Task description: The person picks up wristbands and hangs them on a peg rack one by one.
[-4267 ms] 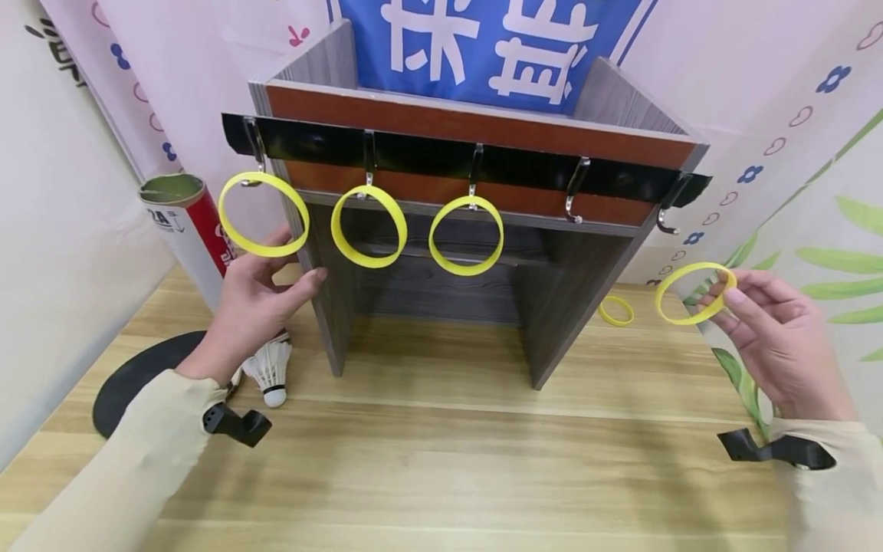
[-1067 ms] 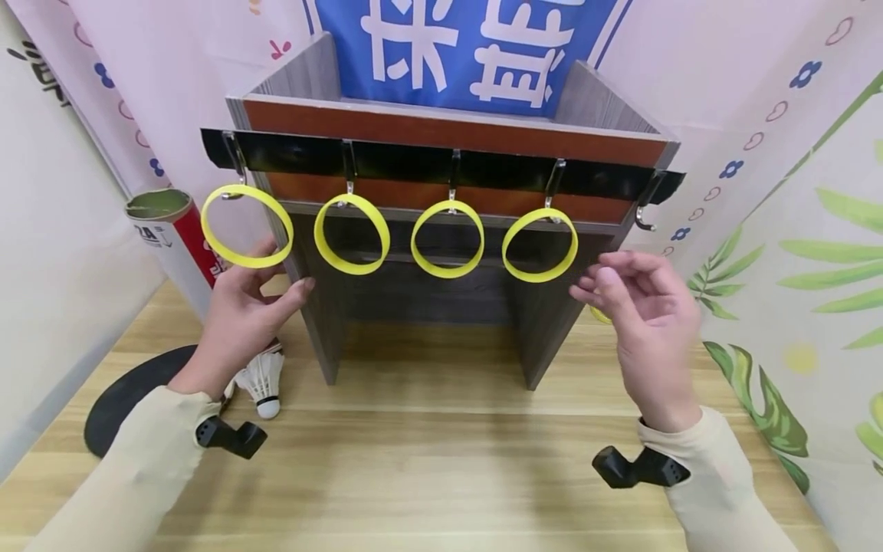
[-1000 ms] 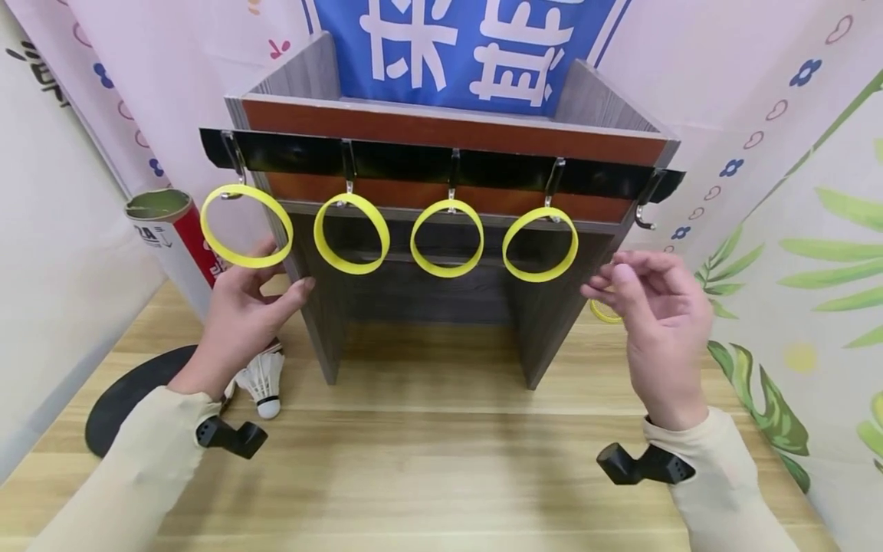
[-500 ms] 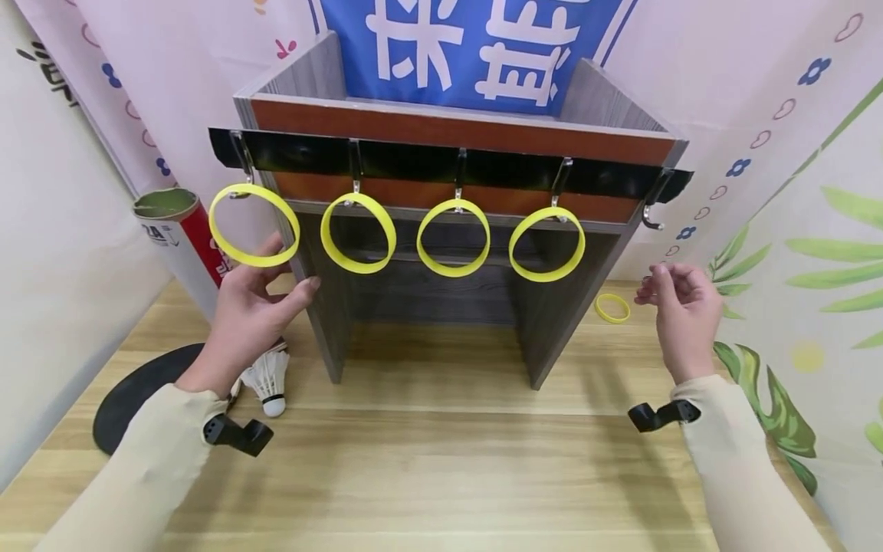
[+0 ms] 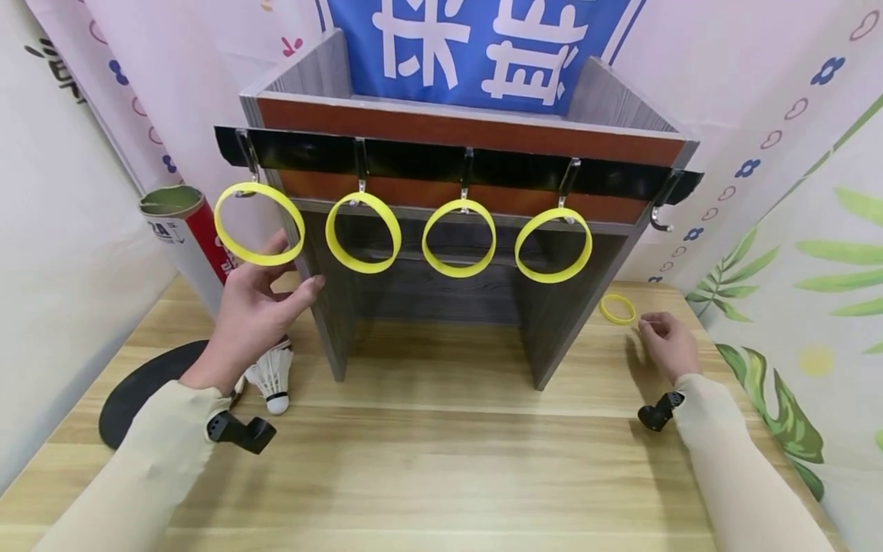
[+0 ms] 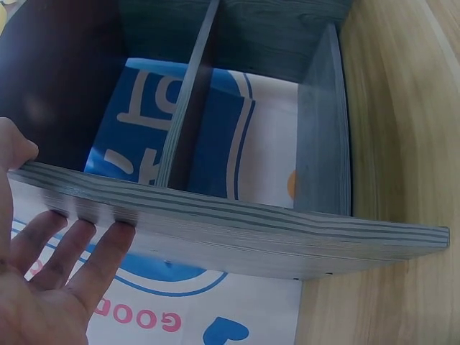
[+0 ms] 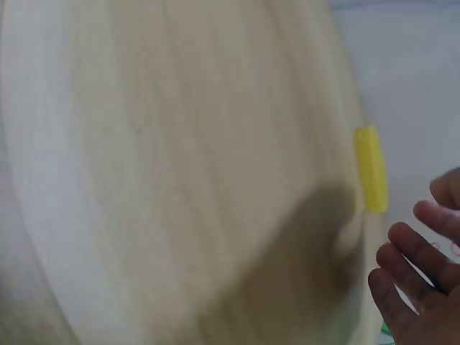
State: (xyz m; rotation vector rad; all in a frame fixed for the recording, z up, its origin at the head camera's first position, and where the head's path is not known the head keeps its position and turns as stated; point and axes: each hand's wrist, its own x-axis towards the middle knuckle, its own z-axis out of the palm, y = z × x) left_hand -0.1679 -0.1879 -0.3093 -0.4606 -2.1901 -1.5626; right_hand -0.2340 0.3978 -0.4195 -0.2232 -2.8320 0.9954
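My left hand (image 5: 251,314) grips the near edge of the left side panel of a grey wooden shelf (image 6: 237,215), thumb on one face and fingers on the other. Four yellow rings hang from its hook rail: the leftmost ring (image 5: 219,238), second ring (image 5: 329,238), third ring (image 5: 425,245) and fourth ring (image 5: 519,249). The rightmost hook (image 5: 660,222) carries nothing. Another yellow ring (image 5: 604,310) lies on the table behind the shelf's right side. My right hand (image 5: 671,349) hovers low beside this ring, fingers loosely bent and holding nothing; the right wrist view shows them apart from the ring (image 7: 371,169).
Left of the shelf stands a red and white shuttlecock tube (image 5: 207,238). A shuttlecock (image 5: 271,376) and a black round object (image 5: 138,391) lie near my left forearm. A patterned cloth (image 5: 779,253) hangs behind the table (image 5: 414,460) and along its right edge.
The ring my right hand held earlier now hangs on the fourth hook. My right hand has moved right and down to the ring on the table. My left hand stays on the shelf.
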